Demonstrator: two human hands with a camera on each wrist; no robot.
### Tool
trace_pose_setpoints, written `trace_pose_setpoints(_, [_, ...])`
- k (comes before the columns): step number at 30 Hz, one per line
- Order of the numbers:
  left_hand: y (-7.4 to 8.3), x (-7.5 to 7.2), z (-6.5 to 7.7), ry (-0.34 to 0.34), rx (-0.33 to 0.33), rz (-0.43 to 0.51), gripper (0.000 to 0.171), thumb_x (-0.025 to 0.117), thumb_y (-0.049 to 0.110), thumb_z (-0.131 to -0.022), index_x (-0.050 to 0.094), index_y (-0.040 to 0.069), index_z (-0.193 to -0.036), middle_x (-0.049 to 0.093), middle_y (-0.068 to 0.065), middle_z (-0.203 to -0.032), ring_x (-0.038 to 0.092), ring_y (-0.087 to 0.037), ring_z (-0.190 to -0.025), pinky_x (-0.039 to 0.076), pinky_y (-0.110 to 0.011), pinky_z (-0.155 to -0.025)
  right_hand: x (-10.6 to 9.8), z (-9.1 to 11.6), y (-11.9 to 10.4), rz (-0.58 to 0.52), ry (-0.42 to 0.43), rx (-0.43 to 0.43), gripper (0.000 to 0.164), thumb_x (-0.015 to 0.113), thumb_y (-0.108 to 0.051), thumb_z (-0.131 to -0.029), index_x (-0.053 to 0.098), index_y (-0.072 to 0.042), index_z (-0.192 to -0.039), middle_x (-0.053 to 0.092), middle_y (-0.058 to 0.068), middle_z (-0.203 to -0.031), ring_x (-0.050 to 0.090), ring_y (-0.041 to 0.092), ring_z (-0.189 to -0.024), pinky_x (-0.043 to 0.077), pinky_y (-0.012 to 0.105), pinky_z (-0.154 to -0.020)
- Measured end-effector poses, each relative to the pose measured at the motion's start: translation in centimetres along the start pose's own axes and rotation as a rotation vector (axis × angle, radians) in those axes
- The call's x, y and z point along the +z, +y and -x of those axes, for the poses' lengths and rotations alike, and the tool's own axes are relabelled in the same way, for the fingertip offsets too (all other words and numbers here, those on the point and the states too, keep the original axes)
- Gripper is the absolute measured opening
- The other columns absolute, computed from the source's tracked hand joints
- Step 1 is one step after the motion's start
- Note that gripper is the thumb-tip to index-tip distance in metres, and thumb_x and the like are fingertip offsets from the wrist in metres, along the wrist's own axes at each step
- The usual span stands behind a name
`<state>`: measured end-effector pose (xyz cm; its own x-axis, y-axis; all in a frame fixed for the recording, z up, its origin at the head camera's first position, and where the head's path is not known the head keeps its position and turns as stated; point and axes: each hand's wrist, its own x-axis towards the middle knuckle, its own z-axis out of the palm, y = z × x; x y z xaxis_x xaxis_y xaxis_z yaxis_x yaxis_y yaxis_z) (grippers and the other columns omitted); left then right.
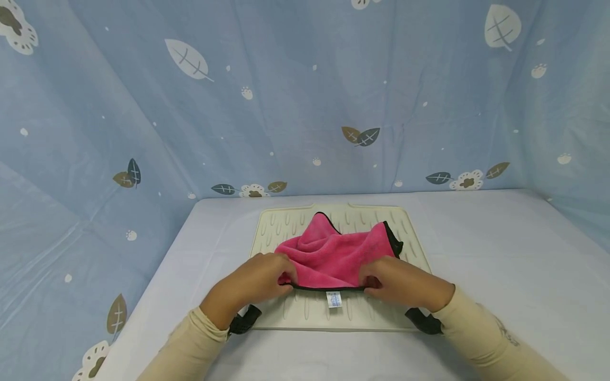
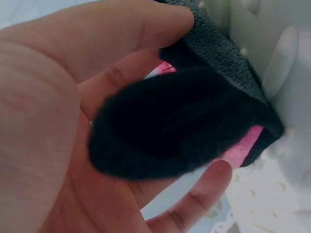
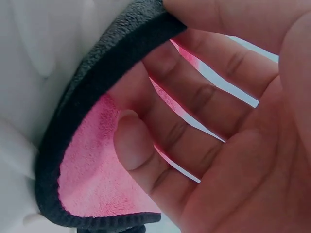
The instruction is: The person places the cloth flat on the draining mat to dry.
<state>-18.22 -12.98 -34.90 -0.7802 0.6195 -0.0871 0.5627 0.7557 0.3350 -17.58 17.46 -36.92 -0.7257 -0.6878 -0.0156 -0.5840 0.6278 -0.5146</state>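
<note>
A pink cloth (image 1: 329,254) with black edging lies rumpled over a cream ridged mat (image 1: 310,317). My left hand (image 1: 264,275) pinches its near edge at the left, and my right hand (image 1: 397,280) pinches the same edge at the right. A small white label (image 1: 334,299) hangs from that edge between them. In the left wrist view, the thumb presses the cloth's dark grey underside (image 2: 218,46), while a dark folded flap hides part of the fingers. The right wrist view shows the black-edged cloth (image 3: 97,160) between thumb and fingers, its pink side lying against the fingers.
The mat lies on a white-covered table (image 1: 491,254). Behind and to the left hangs a blue curtain (image 1: 295,106) printed with leaves and flowers. Black straps (image 1: 245,320) sit at both wrists below beige sleeves.
</note>
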Motion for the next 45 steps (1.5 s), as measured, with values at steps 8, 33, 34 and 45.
trace_pose_setpoints(8, [0.0,0.4,-0.1,-0.019,-0.012,-0.015,0.010,0.079,0.013,-0.083,0.077,0.022,-0.085,0.060,0.015,-0.074,0.051,-0.005,-0.069,0.044,-0.026,-0.067,0.3,0.0,0.0,0.009,-0.017,0.007,0.022,0.072,-0.004,-0.086,0.063,-0.020,-0.074,0.046,-0.013,-0.063,0.044,0.000,-0.062,0.041,0.018,-0.058])
trace_pose_setpoints(33, [0.5,0.9,-0.7,0.197,-0.029,-0.053,0.008,0.074,0.027,-0.089,0.069,0.022,-0.092,0.063,0.010,-0.087,0.055,-0.008,-0.082,0.048,-0.033,-0.079,-2.5,0.8,0.7,0.107,0.245,0.137,0.004,0.073,-0.010,-0.088,0.072,-0.011,-0.092,0.059,-0.011,-0.076,0.052,0.006,-0.070,0.047,0.022,-0.063])
trace_pose_setpoints(34, [0.5,0.9,-0.7,0.206,-0.033,-0.052,0.009,0.075,0.027,-0.088,0.069,0.021,-0.094,0.065,0.008,-0.091,0.057,-0.010,-0.086,0.049,-0.036,-0.082,-2.6,0.8,0.9,0.113,0.261,0.157,0.004,0.073,-0.010,-0.088,0.072,-0.011,-0.092,0.060,-0.009,-0.076,0.052,0.007,-0.070,0.047,0.023,-0.063])
trace_pose_setpoints(45, [0.3,1.2,-0.8,0.182,-0.076,-0.052,0.022,0.077,0.028,-0.088,0.072,0.022,-0.108,0.065,0.005,-0.111,0.059,-0.018,-0.111,0.046,-0.046,-0.096,-3.0,1.1,3.0,0.148,0.220,0.316,0.012,0.075,-0.013,-0.087,0.066,-0.010,-0.095,0.060,-0.001,-0.080,0.054,0.014,-0.075,0.046,0.028,-0.064])
